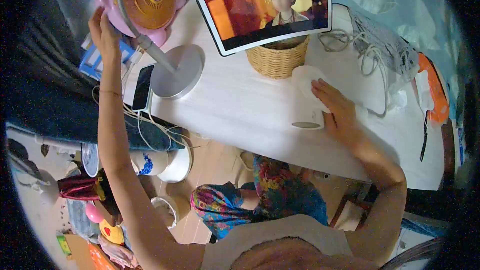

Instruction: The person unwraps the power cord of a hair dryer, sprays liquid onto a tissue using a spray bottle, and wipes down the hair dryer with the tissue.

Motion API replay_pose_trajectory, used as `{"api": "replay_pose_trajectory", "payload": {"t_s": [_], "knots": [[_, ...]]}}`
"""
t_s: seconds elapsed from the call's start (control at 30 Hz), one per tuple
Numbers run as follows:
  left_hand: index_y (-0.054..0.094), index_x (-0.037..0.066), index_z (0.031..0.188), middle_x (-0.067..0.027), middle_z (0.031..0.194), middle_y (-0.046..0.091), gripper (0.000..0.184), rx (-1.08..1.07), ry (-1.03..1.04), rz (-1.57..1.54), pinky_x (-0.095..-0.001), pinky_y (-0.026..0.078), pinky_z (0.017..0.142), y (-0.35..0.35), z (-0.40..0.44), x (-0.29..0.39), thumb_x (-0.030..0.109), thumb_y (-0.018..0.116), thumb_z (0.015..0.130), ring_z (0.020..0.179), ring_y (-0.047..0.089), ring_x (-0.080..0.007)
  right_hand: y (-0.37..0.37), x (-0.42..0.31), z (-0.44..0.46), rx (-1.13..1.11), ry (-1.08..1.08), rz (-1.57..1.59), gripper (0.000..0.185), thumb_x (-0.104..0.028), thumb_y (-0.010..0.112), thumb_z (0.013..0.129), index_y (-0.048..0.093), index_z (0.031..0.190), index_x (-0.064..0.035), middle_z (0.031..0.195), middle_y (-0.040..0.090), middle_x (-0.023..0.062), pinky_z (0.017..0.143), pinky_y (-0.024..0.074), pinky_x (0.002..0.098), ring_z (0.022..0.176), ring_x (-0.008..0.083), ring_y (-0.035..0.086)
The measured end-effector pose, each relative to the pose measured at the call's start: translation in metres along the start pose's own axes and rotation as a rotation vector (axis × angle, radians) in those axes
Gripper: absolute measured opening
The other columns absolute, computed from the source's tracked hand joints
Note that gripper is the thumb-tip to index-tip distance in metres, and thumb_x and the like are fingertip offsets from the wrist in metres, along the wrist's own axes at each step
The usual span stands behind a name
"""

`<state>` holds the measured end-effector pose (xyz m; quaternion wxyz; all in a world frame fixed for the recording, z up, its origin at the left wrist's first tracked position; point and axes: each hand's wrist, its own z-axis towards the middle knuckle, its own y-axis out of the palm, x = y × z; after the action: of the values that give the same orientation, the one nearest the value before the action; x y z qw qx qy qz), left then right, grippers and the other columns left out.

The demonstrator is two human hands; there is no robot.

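Right grip point(337, 107): laid along the right side of a white roll point(307, 115), fingers stretched over the upper white part, thumb low. Cannot tell whether grasping or merely resting.

Left grip point(104, 32): at the left edge of a pink housing point(112, 15) around an orange disc point(150, 0), fingers pointing up. Touching, apparently; firmness of hold not readable.

Roll located on the bench point(240, 105), just below a wicker basket point(277, 59), with one end facing the wearer. Probably paper: judged light, soft, easily dented, outer layers liable to slip. Best taken broadly around the body, with little squeeze. Housing looks like plastic: judged stiff, smooth, fairly light, a bit slippery. Best taken by the pink rim, clear of the disc, in case of heat or a fragile grille.

Further out, left: silver stem point(152, 52) crossing in front of the housing, blocking a straight reach from the right; round base point(187, 72) below, likely heavy. Near the base, a phone point(143, 86); beyond, a blue-and-white box point(97, 62). Loose cables point(150, 120) along the edge, apt to snag.

Above the roll: tablet point(265, 10) over the basket, limiting upward room. Farther right: pale cord point(372, 65), clear plastic bag point(385, 40), orange packet point(435, 90). Well apart from the roll.
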<state>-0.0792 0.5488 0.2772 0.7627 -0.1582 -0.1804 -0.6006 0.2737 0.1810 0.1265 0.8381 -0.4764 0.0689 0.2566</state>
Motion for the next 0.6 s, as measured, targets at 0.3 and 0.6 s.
{"api": "replay_pose_trajectory", "payload": {"t_s": [0.3,0.6], "knots": [[0.037,-0.001,0.126,-0.0167,0.101,0.057,0.065,-0.543,0.254,0.404,-0.0382,0.045,0.081,0.078,0.074,0.102,0.020,0.070,0.074,0.096,0.055,-0.0305,0.003,0.000,0.002,0.030,0.001,-0.040,0.055,0.006,0.051,0.068,0.049,0.121,-0.0063,0.128,0.049,0.0109,0.099,0.0398,0.0377,0.119,0.0275,0.047],[0.043,-0.001,0.112,-0.0229,0.086,0.057,0.050,-0.299,0.444,0.794,-0.0455,0.046,0.066,0.131,0.084,0.127,0.013,0.066,0.070,0.077,0.057,-0.0407,0.016,0.012,0.002,0.123,-0.008,-0.035,0.049,0.001,0.057,0.066,0.056,0.114,-0.0092,0.127,0.050,0.0046,0.095,0.0436,0.0328,0.118,0.0217,0.048]]}}
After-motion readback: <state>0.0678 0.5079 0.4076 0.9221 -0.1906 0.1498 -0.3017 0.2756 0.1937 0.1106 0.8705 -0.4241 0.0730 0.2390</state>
